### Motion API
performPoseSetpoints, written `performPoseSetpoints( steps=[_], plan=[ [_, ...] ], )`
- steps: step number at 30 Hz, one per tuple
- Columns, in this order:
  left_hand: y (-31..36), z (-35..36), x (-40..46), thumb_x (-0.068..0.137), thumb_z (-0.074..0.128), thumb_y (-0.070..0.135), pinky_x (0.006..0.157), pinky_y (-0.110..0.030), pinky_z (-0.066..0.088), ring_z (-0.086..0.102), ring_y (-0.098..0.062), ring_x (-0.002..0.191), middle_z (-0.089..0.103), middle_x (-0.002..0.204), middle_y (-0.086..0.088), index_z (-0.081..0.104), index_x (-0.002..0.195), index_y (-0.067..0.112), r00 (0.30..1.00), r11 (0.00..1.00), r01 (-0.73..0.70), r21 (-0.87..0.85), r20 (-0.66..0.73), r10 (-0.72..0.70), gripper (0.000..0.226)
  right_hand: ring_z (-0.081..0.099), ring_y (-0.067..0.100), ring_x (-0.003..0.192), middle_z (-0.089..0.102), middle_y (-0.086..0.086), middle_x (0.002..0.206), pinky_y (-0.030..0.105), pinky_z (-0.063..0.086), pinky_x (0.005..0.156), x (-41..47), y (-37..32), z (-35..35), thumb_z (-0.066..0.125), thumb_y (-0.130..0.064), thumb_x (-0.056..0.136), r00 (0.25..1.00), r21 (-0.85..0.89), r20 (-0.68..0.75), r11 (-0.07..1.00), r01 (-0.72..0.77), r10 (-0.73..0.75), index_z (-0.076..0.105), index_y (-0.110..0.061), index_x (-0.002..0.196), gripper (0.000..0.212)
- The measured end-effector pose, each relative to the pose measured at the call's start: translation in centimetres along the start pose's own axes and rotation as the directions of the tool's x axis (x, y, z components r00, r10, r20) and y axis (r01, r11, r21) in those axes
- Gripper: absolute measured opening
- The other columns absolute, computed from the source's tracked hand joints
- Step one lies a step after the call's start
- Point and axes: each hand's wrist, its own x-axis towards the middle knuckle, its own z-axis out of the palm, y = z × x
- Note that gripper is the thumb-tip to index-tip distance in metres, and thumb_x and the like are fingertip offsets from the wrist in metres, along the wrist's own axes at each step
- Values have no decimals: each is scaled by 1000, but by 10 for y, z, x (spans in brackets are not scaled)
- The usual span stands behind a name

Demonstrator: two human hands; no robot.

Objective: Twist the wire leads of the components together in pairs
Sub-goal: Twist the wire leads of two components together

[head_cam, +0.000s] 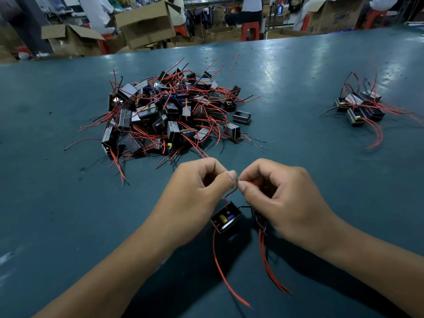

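Note:
My left hand (197, 187) and my right hand (282, 196) meet fingertip to fingertip above the table, both pinching the ends of thin red wire leads (231, 191). Below them hangs a small black box component (226, 218) with yellow and purple parts inside. A second component (258, 215) is mostly hidden under my right palm. Long red leads (226, 278) trail from both toward me. A large pile of the same black components with red wires (169, 111) lies beyond my hands.
A smaller group of components with red leads (360, 106) lies at the far right of the teal table (57, 203). One empty black case (242, 117) sits beside the big pile. Cardboard boxes (144, 24), red stools and seated people fill the background.

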Motion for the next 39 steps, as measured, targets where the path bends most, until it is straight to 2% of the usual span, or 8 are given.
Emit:
performPoseSetpoints(
  steps=[5,10,17,22,26,30,34,39],
  plan=[
    [-2,-28,9,87,71,13,71,-19,42,56,-12,81,62,94,4,72,97,18,901,836,-431,341,105,422,11,45,2,52,56,-6,58,18,38,50,3,3,-4,69,-19,89,998,52,30,997,-52,50,65,-22,77,14],
    [-8,-29,12,90,73,24,78,-39,48,59,-25,88,64,96,-2,78,97,13,770,624,-624,470,235,593,14,46,7,55,56,-5,59,25,38,53,4,3,-5,64,-28,85,993,129,108,989,-69,55,66,-21,79,9],
    [-9,-31,15,92,69,27,67,-46,47,57,-26,79,68,90,-1,80,95,14,704,525,-680,512,254,663,17,47,13,56,59,10,62,34,39,52,4,3,-6,64,-27,85,991,157,124,985,-66,47,65,-20,79,10],
    [-7,-36,14,89,75,21,68,-41,47,56,-24,77,70,90,-1,80,94,12,662,488,-721,492,282,695,12,44,10,54,53,1,60,23,39,50,4,2,-8,66,-9,91,979,295,203,951,-93,33,64,-11,81,10],
    [-6,-36,13,88,75,21,63,-42,46,55,-23,75,70,89,1,80,92,13,644,465,-732,498,284,710,10,46,14,56,55,5,63,28,40,52,5,2,-9,65,-6,92,970,331,243,937,-109,27,64,-8,83,9],
    [-5,-36,13,90,73,25,63,-43,46,53,-22,74,69,87,1,79,88,13,644,457,-736,499,309,700,13,48,10,57,58,-3,63,25,42,53,4,2,-9,65,-16,88,971,269,239,959,-84,18,65,-10,83,8],
    [-6,-35,13,94,66,29,66,-43,46,54,-25,76,67,86,0,78,86,13,658,478,-733,484,323,681,22,54,21,57,62,4,66,41,47,57,3,0,-10,65,-19,88,978,97,200,994,48,-67,65,-16,82,7],
    [-8,-30,12,92,68,29,69,-41,46,52,-22,77,64,85,4,75,85,12,728,581,-681,446,319,607,20,56,12,59,59,-9,65,29,45,56,3,-1,-11,65,-15,88,968,-85,155,974,210,-195,65,-15,82,6]
  ],
)
